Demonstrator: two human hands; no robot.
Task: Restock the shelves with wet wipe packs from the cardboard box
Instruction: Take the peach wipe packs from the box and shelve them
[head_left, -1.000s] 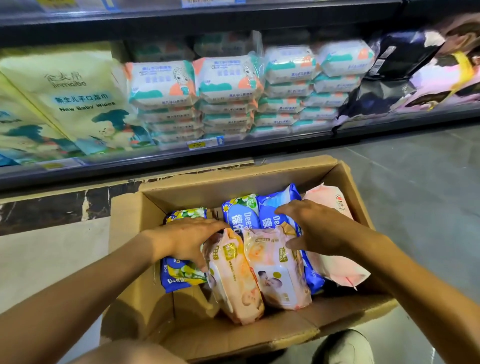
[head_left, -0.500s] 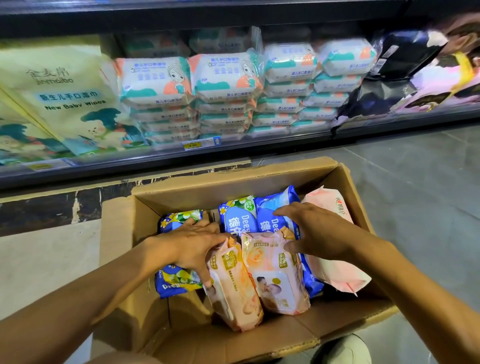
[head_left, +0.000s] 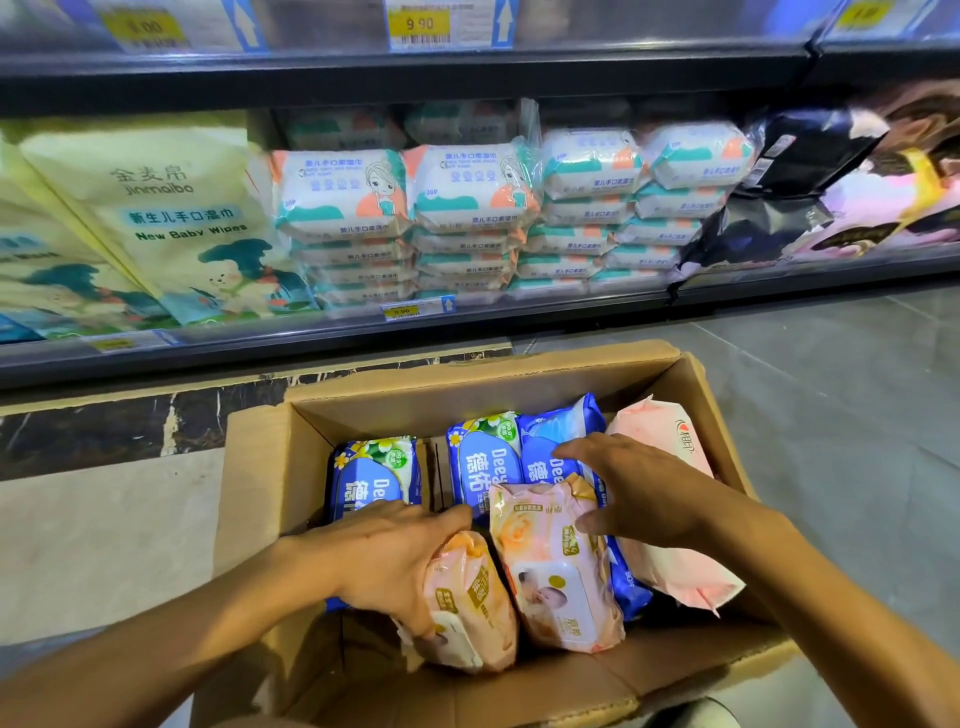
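Two hands are down inside the cardboard box (head_left: 260, 493). The left hand (head_left: 384, 561) grips a peach pack (head_left: 478, 603), with the thumb across its top and the fingers curled round its left edge. The right hand (head_left: 639, 493) is spread flat and clamps nothing. Its fingers rest on a blue pack (head_left: 561, 431) and its thumb touches a second peach pack (head_left: 556, 571), which stands just beside the first.

Around them, two more blue packs (head_left: 483, 462) stand on end, and a pale pink pack (head_left: 670, 452) leans against the right wall. The box sits on the floor in front of the bottom shelf (head_left: 467, 332). That shelf holds stacks of white-and-teal packs (head_left: 467, 192), with large baby-wipes bags (head_left: 171, 208) to their left.

No pack has left the box yet, and none of the peach, blue or pink kinds shows on the visible shelf. By that reading most of the restocking remains. The step in hand looks like lifting the peach packs out, with at least six packs still to be shelved.
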